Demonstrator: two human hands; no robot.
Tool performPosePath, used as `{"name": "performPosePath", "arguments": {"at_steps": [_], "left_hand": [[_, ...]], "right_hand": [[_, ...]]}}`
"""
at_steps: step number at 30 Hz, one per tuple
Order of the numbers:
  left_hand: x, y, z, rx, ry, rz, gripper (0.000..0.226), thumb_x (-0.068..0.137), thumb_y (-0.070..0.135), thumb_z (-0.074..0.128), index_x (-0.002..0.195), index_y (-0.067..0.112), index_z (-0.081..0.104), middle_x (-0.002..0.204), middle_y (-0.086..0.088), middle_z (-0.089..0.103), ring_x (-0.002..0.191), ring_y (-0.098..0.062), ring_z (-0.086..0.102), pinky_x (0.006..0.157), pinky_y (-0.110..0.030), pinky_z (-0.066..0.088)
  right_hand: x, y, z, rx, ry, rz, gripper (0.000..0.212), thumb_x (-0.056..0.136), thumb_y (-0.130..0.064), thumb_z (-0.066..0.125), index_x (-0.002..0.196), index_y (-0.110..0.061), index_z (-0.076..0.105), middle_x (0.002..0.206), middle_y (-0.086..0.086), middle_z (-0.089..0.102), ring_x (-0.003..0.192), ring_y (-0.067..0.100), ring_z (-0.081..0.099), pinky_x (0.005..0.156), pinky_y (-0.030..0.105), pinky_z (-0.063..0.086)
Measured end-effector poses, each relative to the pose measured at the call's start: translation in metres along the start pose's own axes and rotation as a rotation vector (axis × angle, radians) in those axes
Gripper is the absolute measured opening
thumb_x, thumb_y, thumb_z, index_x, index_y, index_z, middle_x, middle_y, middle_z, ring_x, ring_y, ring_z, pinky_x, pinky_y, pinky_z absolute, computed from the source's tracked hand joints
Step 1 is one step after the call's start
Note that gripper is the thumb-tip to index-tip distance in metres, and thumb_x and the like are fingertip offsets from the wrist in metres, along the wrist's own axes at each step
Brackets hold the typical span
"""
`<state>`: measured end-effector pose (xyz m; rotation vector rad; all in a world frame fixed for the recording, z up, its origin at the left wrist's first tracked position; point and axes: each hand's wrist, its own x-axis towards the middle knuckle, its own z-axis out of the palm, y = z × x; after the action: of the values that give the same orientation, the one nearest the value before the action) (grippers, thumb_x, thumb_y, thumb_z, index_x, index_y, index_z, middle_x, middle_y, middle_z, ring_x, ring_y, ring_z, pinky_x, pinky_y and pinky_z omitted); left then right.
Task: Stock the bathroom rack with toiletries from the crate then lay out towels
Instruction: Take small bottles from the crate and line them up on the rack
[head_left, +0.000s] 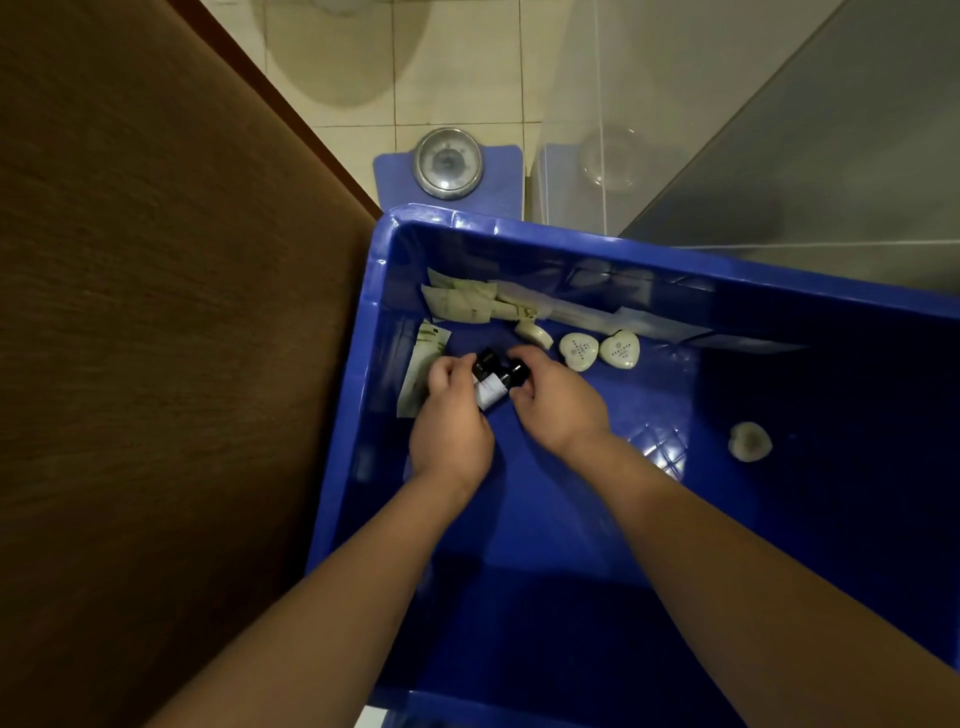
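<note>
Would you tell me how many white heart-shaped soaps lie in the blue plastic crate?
3 white heart-shaped soaps: one beside another beyond the right hand, a third alone on the floor of the blue plastic crate. Others may be hidden.

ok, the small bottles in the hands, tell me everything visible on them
Two small bottles: black caps, dark bodies, one with a white label, print unreadable. Tilted, caps pointing away from the person, low inside the blue crate near its left wall. The left hand grips the labelled one; the right hand curls round the other's cap. Bodies mostly hidden.
</note>
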<state>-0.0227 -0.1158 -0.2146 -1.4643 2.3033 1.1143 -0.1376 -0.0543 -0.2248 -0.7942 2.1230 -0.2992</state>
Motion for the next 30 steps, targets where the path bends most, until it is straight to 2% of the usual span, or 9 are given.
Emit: {"name": "performPosePath", "arguments": {"at_steps": [4,7,14,17,21,25,27,30], "left_hand": [[-0.007,0.0,0.007,0.066,-0.026,0.01,0.052,0.091,0.003,0.047,0.14,0.018,0.038,0.14,-0.002,0.031,0.089,-0.028,0.06,0.059,-0.036,0.043],[-0.009,-0.001,0.009,0.108,-0.026,0.009,0.05,0.091,0.006,0.049,0.138,0.019,0.04,0.139,-0.002,0.033,0.086,-0.028,0.06,0.057,-0.033,0.038],[-0.01,-0.001,0.011,0.101,-0.073,-0.039,0.042,0.089,0.009,0.055,0.128,0.023,0.049,0.132,0.0,0.038,0.085,-0.026,0.059,0.061,-0.034,0.045],[-0.013,0.0,0.011,0.128,-0.093,-0.088,0.036,0.089,0.012,0.057,0.123,0.024,0.052,0.127,-0.001,0.041,0.083,-0.029,0.059,0.063,-0.036,0.046],[-0.014,0.0,0.013,0.177,-0.113,-0.106,0.034,0.089,0.014,0.055,0.122,0.024,0.051,0.127,-0.003,0.043,0.085,-0.03,0.059,0.063,-0.035,0.043],[-0.014,0.0,0.013,0.243,-0.126,-0.095,0.034,0.094,0.023,0.051,0.128,0.023,0.05,0.128,-0.004,0.047,0.091,-0.032,0.059,0.066,-0.036,0.043],[-0.017,0.001,0.013,0.242,-0.145,-0.092,0.035,0.096,0.027,0.05,0.13,0.024,0.049,0.13,-0.005,0.047,0.095,-0.032,0.06,0.07,-0.037,0.046],[-0.025,0.004,0.017,0.191,-0.177,-0.087,0.033,0.095,0.03,0.051,0.128,0.023,0.053,0.127,-0.005,0.051,0.1,-0.032,0.059,0.08,-0.041,0.05]], "right_hand": [[-0.007,0.009,0.004,-0.138,0.018,-0.014,0.04,0.093,-0.021,0.05,0.132,-0.031,0.045,0.107,0.004,0.064,0.098,0.027,0.06,0.066,0.033,0.046],[-0.012,0.015,0.007,-0.193,0.055,-0.012,0.032,0.092,-0.02,0.051,0.122,-0.03,0.05,0.098,0.002,0.066,0.091,0.026,0.061,0.06,0.031,0.04],[-0.028,0.028,0.005,-0.261,0.035,-0.011,0.022,0.085,-0.027,0.062,0.107,-0.03,0.06,0.097,-0.004,0.066,0.092,0.023,0.061,0.061,0.027,0.036],[-0.036,0.034,0.005,-0.235,0.019,-0.006,0.021,0.084,-0.028,0.065,0.105,-0.03,0.064,0.101,-0.004,0.06,0.094,0.021,0.059,0.063,0.027,0.036],[-0.042,0.044,0.007,-0.147,-0.012,-0.048,0.022,0.08,-0.025,0.07,0.101,-0.027,0.063,0.102,-0.005,0.049,0.092,0.019,0.053,0.067,0.03,0.045],[-0.047,0.053,0.009,-0.009,-0.058,-0.012,0.022,0.075,-0.025,0.073,0.089,-0.032,0.057,0.084,-0.012,0.055,0.079,0.017,0.056,0.061,0.029,0.043],[-0.05,0.056,0.011,0.171,-0.076,0.046,0.022,0.073,-0.023,0.078,0.087,-0.029,0.061,0.073,-0.011,0.056,0.068,0.014,0.054,0.061,0.03,0.045],[-0.055,0.054,0.008,0.62,-0.074,0.152,0.019,0.074,-0.012,0.081,0.084,-0.019,0.066,0.069,0.0,0.057,0.062,0.011,0.053,0.064,0.028,0.046]]}}
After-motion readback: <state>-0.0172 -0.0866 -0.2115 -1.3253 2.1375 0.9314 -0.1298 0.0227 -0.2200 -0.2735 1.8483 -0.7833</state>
